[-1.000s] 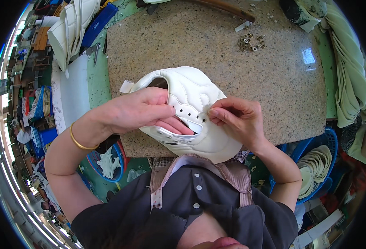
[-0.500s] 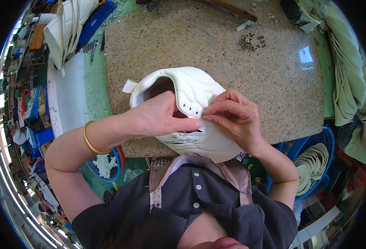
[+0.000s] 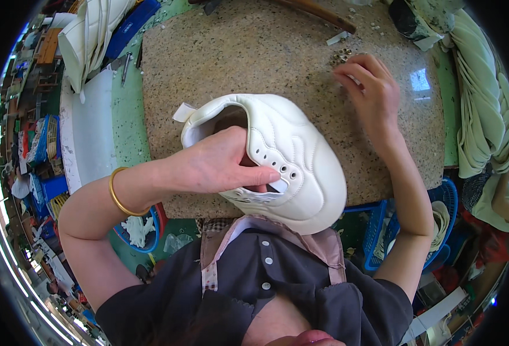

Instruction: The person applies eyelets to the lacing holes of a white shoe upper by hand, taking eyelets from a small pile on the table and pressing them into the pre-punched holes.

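A white padded shoe upper [image 3: 315,190] lies at the near edge of the stone slab, its toe turned to the lower right. My left hand [image 3: 223,161] grips it by the lacing edge, fingers inside the opening and thumb on the outside. Along that edge runs a row of small holes; those nearest the toe look ringed. A white tab sticks out at the heel. Away from the shoe, my right hand [image 3: 370,86] is beside a small pile of metal eyelets [image 3: 342,56], partly covering it. Its fingers are bent, with thumb and forefinger apart.
The speckled stone slab [image 3: 225,63] sits on a green bench. A wooden-handled tool [image 3: 318,14] lies at its far edge. White pieces [image 3: 87,43] and a blue box [image 3: 132,26] are far left. Pale folded material [image 3: 479,109] hangs at right; blue baskets [image 3: 381,236] stand below the slab.
My right hand has left the shoe's lacing edge and moved up and right to the eyelet pile. The shoe has tilted slightly, and more of its holes show. My left hand keeps its hold.
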A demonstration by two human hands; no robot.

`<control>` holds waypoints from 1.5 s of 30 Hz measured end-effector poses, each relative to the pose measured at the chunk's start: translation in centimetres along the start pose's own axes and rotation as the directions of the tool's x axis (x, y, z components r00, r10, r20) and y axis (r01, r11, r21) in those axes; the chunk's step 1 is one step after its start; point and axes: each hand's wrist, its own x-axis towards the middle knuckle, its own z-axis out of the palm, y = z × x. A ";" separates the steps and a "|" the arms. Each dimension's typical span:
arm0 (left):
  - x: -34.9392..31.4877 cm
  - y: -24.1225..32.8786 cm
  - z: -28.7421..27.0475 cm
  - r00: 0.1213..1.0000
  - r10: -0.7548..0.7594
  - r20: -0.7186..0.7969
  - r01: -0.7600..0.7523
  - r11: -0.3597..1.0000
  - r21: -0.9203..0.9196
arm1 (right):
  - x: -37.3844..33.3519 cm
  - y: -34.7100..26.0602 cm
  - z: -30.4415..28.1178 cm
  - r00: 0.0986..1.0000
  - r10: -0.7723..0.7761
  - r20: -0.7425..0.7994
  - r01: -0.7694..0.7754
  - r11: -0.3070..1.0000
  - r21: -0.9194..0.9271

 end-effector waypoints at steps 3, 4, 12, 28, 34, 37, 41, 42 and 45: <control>-0.2 -0.2 -0.5 0.997 -0.011 -0.076 0.021 0.991 0.129 | -0.9 -2.9 -2.5 0.926 0.306 0.221 -0.361 0.548 0.754; -0.2 -0.1 -0.4 0.997 -0.012 -0.074 0.021 0.991 0.129 | -1.4 -4.5 -3.8 0.862 0.345 0.371 -0.480 0.325 0.815; 0.7 -0.7 -0.4 0.978 0.200 -0.052 -0.187 0.963 0.194 | -4.4 -8.3 -3.5 0.958 0.025 0.286 -0.258 0.510 0.821; 0.5 0.4 0.2 0.966 0.215 -0.144 -0.117 0.860 0.497 | -0.1 1.1 -0.7 0.945 0.322 0.057 -0.323 0.892 0.314; 0.5 0.5 -1.2 0.989 0.128 -0.080 -0.087 0.914 0.397 | -1.0 1.6 -0.9 0.987 0.149 0.055 -0.147 0.988 -0.036; 0.5 -0.1 -1.8 0.980 0.190 0.053 -0.197 0.931 0.306 | -1.5 1.2 -1.4 0.995 0.088 0.049 -0.073 0.964 -0.254; -0.3 0.7 -1.1 0.999 0.011 -0.034 -0.006 0.992 0.130 | -1.7 -2.4 -3.8 0.856 0.398 0.330 -0.498 0.462 0.734; -0.3 0.8 -1.0 1.000 0.002 -0.029 0.001 0.994 0.107 | -1.9 -4.1 -4.6 0.802 0.379 0.461 -0.530 0.097 0.842; 0.1 1.0 -0.8 1.000 -0.005 -0.018 0.006 0.997 0.082 | -3.4 -7.0 -3.6 0.905 0.136 0.404 -0.423 0.167 0.891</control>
